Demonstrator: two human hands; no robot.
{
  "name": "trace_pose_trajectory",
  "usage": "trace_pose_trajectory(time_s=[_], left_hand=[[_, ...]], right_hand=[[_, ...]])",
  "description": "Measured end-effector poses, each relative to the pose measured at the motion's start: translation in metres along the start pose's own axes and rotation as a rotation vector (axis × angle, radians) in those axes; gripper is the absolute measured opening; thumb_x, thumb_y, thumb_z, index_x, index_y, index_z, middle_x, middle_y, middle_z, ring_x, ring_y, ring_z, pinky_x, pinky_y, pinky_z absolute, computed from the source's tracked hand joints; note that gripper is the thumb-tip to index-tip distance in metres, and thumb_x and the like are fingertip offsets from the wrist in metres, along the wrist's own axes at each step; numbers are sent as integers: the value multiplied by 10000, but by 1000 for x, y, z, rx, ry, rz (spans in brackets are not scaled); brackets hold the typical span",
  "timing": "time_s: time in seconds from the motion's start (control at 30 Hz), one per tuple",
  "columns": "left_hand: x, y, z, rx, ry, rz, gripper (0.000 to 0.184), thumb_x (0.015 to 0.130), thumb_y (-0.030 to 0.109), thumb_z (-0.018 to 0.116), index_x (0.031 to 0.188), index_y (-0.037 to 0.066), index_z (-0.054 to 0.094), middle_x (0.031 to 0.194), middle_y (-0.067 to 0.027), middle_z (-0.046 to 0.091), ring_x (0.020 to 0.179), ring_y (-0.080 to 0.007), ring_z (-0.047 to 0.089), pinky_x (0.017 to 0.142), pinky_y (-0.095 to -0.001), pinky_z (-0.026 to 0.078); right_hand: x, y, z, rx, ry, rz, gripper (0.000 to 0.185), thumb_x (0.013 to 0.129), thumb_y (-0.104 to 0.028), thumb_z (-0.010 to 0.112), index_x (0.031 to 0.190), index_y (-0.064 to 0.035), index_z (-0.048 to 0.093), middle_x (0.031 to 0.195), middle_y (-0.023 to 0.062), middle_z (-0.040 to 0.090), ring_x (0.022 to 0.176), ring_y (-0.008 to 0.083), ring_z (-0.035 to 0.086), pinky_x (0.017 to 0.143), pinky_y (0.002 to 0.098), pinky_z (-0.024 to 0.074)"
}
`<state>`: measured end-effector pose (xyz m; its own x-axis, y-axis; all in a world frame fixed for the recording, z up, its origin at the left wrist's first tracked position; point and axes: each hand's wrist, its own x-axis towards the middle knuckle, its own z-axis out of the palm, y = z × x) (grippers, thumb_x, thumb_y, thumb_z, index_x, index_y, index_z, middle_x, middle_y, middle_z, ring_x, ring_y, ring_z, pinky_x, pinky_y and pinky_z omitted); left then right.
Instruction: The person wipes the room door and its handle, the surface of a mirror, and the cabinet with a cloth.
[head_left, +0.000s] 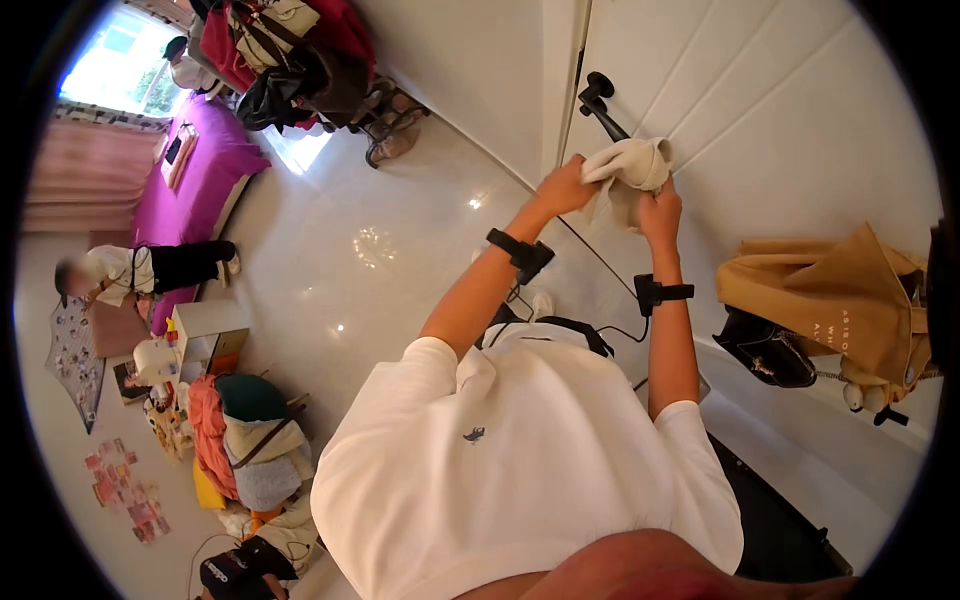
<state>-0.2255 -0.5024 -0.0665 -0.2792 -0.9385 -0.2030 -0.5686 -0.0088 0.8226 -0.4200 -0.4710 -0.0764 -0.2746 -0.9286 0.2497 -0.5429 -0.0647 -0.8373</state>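
White shirt [530,440] near | left hand [566,187], right hand [660,214] pinching cream cloth [626,163] by door handle [598,92] | looks soft, light: grab edges!

Cloth [628,165] covers the far end of the handle [598,92]; we cannot tell whether it wraps round or only lies in front. Fingertips of left hand [567,187] and right hand [660,213] partly lost to us in folds. Door [760,100] cut off by the view's dark edge. Person [125,275] by the bed [190,220]: head blurred. Print on tan bag [830,300]: we read only part. Wall pictures [122,490] too small for us to make out. Shirt [520,440] hides most of the wearer's legs.
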Motion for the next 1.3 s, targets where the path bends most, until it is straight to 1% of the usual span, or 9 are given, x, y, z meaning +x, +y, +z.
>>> trace_pose_trajectory(time_s=[0.2,0.3,0.37,0.43,0.53,0.67,0.97,1.1,1.3], left_hand=[[-11,-37,-55,28,-389,224,418,846,316,705,1181,67,671,999,-170,715,889,-286,666,821,-388,514],[-15,-48,-72,133,-424,118,438,806,338,736,1149,72,679,1046,-168,721,953,-341,677,836,-413,528],[-11,-52,-76,240,-298,135,470,779,267,758,1185,58,643,1094,-186,681,1003,-369,631,878,-429,509],[-12,-40,-85,64,348,343,555,756,186,775,1256,55,572,1178,-195,602,1077,-391,566,931,-448,480],[4,-17,-99,85,456,576,671,729,131,790,1326,53,495,1238,-190,531,1124,-404,521,968,-455,454],[26,2,-85,87,387,673,676,722,139,795,1326,62,501,1251,-189,533,1155,-414,517,964,-463,463],[40,9,-68,49,332,556,567,749,90,735,1288,105,561,1126,-175,645,1012,-350,631,859,-415,526],[45,2,-100,-103,99,333,313,835,174,613,1111,31,648,903,-209,691,863,-370,651,817,-400,502],[35,-15,-111,-419,-91,101,423,919,301,489,970,-94,630,824,-115,658,774,-236,600,752,-362,469]], right_hand=[[28,-59,11,-280,59,-404,438,817,-111,629,1238,-13,560,1148,218,649,1048,438,612,893,480,495],[45,-71,35,-413,-61,-361,475,823,-141,642,1265,0,538,1081,228,671,1001,432,637,850,497,512],[63,-72,50,-476,-114,-203,452,817,-187,657,1228,-17,582,1046,216,688,970,431,647,829,502,520],[78,-71,56,-530,-169,-43,433,810,-233,673,1191,-33,625,1011,204,704,939,430,657,807,506,529],[93,-59,64,-499,-262,59,353,750,-378,723,937,-79,742,957,168,728,897,405,676,782,491,539],[98,-27,65,-410,-253,10,361,753,-344,723,981,-64,732,947,178,728,885,407,676,779,473,538],[83,-24,59,3,-264,80,364,783,-283,734,1022,-10,716,929,187,735,876,297,714,800,375,539],[61,-30,51,105,-158,57,366,797,-186,747,1115,-13,690,1006,147,736,908,242,703,820,358,538],[24,7,41,239,-64,188,382,820,-110,726,1182,-5,668,1061,111,724,962,193,678,850,339,532]])
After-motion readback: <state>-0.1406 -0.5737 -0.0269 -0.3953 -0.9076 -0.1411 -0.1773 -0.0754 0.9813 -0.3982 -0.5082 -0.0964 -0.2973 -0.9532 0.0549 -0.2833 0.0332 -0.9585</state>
